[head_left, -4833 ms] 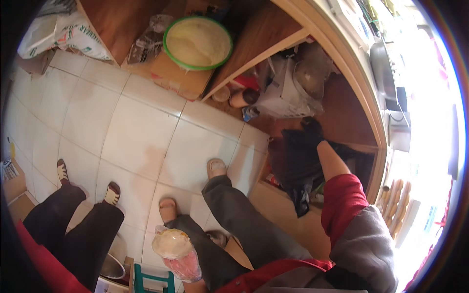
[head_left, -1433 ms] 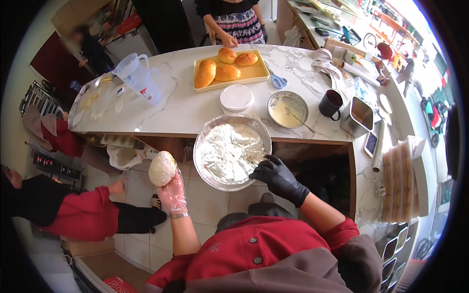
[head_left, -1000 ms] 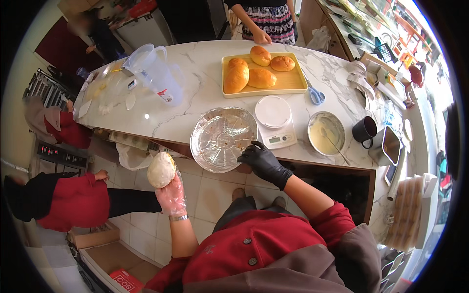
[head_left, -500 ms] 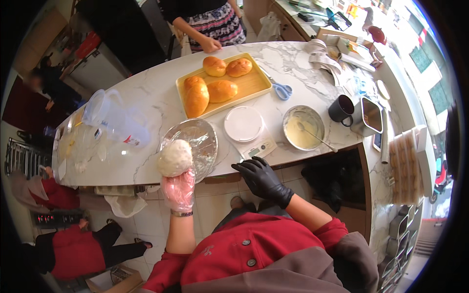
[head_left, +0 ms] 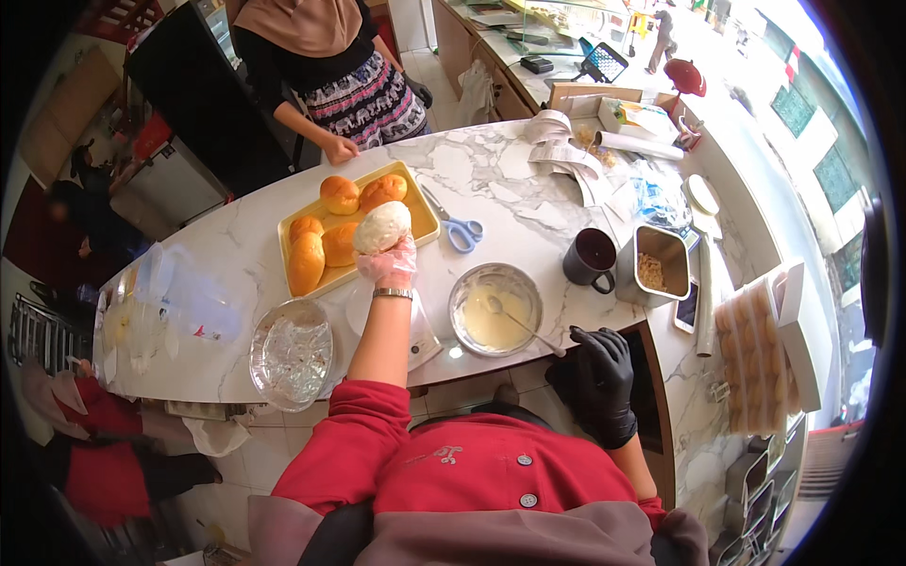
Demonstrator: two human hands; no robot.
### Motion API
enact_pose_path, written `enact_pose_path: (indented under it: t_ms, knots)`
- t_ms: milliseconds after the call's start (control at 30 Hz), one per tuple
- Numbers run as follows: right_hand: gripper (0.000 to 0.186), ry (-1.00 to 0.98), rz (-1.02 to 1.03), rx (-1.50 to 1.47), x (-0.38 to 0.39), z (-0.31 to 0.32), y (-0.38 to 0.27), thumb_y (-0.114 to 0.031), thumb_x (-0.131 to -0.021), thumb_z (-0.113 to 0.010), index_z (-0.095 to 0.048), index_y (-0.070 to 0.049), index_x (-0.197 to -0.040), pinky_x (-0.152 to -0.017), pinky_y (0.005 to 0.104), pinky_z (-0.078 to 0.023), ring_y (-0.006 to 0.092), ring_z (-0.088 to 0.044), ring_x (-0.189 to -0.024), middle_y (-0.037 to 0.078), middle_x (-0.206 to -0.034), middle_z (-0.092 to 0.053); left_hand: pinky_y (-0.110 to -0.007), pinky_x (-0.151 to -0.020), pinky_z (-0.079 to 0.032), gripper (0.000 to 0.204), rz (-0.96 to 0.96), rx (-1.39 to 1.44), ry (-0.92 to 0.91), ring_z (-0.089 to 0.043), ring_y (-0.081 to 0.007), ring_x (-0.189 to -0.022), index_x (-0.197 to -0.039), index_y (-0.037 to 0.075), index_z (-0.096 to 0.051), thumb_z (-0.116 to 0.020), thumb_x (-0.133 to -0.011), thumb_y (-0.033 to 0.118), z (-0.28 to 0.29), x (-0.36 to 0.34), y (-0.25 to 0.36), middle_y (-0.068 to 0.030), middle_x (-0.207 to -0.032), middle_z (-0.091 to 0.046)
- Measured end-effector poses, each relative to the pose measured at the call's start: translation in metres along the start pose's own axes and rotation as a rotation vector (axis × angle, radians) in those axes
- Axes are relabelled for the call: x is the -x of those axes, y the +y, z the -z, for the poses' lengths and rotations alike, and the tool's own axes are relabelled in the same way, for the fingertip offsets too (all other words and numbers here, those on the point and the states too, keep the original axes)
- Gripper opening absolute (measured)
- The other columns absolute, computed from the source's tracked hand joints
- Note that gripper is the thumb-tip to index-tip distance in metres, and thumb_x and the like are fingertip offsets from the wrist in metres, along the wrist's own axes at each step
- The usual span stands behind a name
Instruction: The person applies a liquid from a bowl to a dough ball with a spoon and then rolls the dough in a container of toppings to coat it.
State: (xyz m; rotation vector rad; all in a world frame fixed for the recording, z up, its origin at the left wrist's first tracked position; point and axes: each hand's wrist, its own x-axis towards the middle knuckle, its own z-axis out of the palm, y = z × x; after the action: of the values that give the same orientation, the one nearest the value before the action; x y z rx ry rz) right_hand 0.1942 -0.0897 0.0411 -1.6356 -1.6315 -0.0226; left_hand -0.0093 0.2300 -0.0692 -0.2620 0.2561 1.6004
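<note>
In my left hand (head_left: pixel 389 267), under a clear plastic glove, sits a round bread bun coated in white (head_left: pixel 382 229). The hand is closed round its lower side, above the near right part of a yellow tray (head_left: pixel 284 247). Golden bread buns (head_left: pixel 307 265) lie on that tray. My right hand (head_left: pixel 604 382), in a black glove, hovers at the counter's front edge, empty, fingers stretched out. Closest to it is the handle of a spoon (head_left: pixel 528 332) resting in a metal bowl of cream (head_left: pixel 461 283). My left forearm partly hides a white kitchen scale (head_left: pixel 424 341).
A foil-lined round dish (head_left: pixel 293 354) stands at the front left. Scissors (head_left: pixel 462 233) lie beside the tray. Right of the bowl are a dark mug (head_left: pixel 590 257) and a metal tin (head_left: pixel 654 266) with pale pieces inside. Another person (head_left: pixel 342 94) stands across the counter.
My left hand has carried the coated bun from over the foil-lined dish forward and right to the tray. My right hand has shifted right, away from the scale. The view has turned.
</note>
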Motion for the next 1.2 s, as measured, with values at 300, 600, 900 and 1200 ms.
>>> enact_pose_path:
  t_ms: [300, 600, 900, 1200]
  knots:
    - [0.026, 0.071, -0.141, 0.003, -0.014, 0.041, 0.062, 0.007, -0.075, -0.054, -0.06, 0.0, -0.099, -0.084, 0.0379, -0.041, 0.0287, -0.056, -0.088, 0.012, -0.092, -0.062, -0.031, -0.097, -0.034, 0.065, -0.2, -0.143, 0.352, -0.042, -0.0183, -0.12, -0.125, 0.027, -0.044, -0.039, -0.074, 0.067, -0.019, 0.0, -0.06, 0.0027, -0.13, -0.044]
    - [0.022, -0.015, -0.069, -0.059, -0.04, 0.031, 0.078, 0.004, -0.077, -0.052, -0.059, 0.0, -0.097, -0.087, 0.0388, -0.04, 0.0283, -0.057, -0.089, 0.011, -0.094, -0.062, -0.035, -0.105, -0.023, 0.058, -0.098, -0.199, 0.252, -0.03, -0.0182, -0.128, -0.131, 0.022, -0.038, -0.034, -0.082, 0.054, -0.009, -0.023, -0.05, 0.0027, -0.139, -0.033]
    - [0.025, -0.039, -0.056, -0.091, -0.047, 0.021, 0.086, 0.001, -0.075, -0.052, -0.059, -0.003, -0.099, -0.086, 0.0405, -0.04, 0.0287, -0.057, -0.088, 0.011, -0.095, -0.062, -0.031, -0.103, -0.022, 0.059, 0.029, -0.229, 0.19, -0.027, -0.0172, -0.128, -0.128, 0.009, -0.039, -0.03, -0.086, 0.048, 0.021, -0.026, -0.027, -0.0023, -0.136, -0.036]
    - [0.026, -0.063, 0.023, -0.153, -0.052, 0.015, 0.064, 0.003, -0.073, -0.053, -0.059, -0.002, -0.098, -0.084, 0.0393, -0.041, 0.0284, -0.057, -0.087, 0.011, -0.094, -0.062, -0.039, -0.106, -0.014, 0.065, 0.049, -0.256, 0.186, -0.02, -0.0215, -0.131, -0.131, 0.002, -0.029, -0.025, -0.087, 0.05, 0.013, 0.015, 0.004, -0.0094, -0.141, -0.024]
